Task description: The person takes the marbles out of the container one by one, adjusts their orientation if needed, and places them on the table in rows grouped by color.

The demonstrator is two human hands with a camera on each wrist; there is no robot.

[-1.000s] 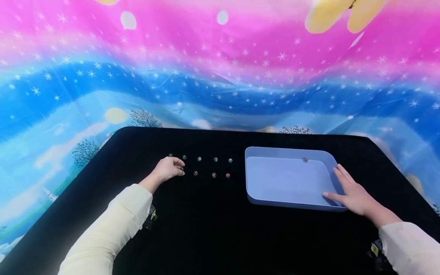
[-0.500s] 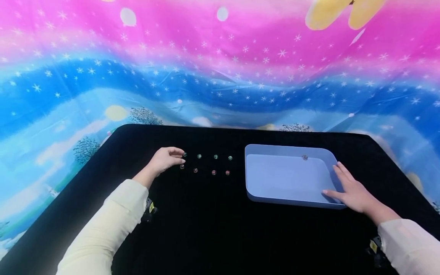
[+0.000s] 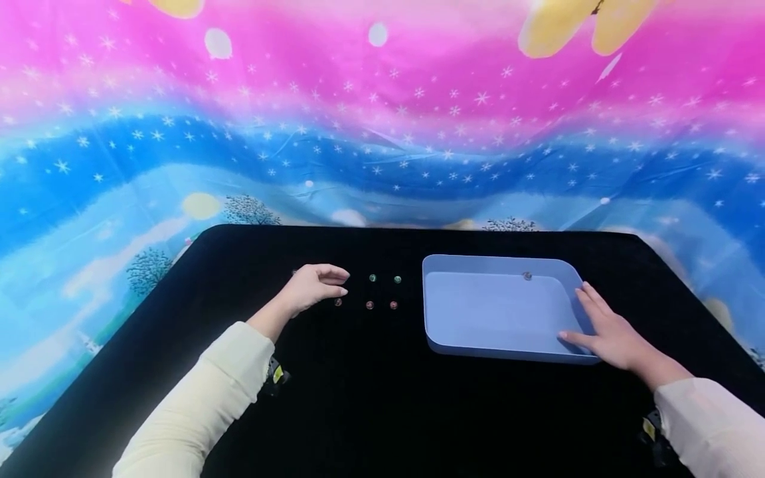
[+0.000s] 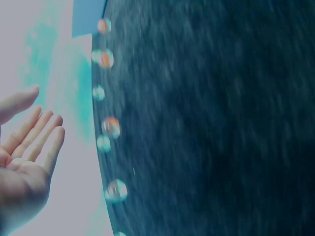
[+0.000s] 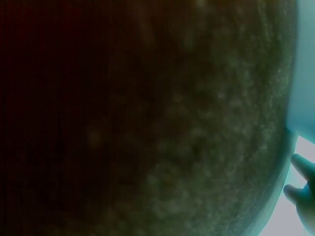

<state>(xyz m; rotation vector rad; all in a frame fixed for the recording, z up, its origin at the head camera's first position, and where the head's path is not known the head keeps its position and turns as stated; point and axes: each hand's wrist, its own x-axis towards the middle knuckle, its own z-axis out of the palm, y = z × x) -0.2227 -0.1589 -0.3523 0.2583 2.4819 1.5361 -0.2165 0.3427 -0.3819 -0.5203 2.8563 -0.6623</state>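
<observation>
My left hand [image 3: 313,289] hovers over the left part of two rows of small clear glass marbles, and some of them are hidden behind it. In the left wrist view its fingers [image 4: 49,147] are loosely extended, with nothing between them and the thumb. Orange shows inside one marble [image 4: 111,128] and green in another [image 4: 98,93]. My right hand [image 3: 615,335] rests spread on the right side of a shallow blue-grey plastic box [image 3: 502,355], thumb over the near rim. A single marble [image 3: 527,275] lies inside the box near its back wall.
A black cloth [image 3: 382,411] covers the table. Right of my left hand are green marbles [image 3: 397,279] in the back row and reddish ones [image 3: 394,305] in the front row. A colourful printed curtain [image 3: 382,133] hangs behind the table.
My left hand has gone from the left end of the front row to the back row, then rightward along the marbles. My right hand stays on the box.
</observation>
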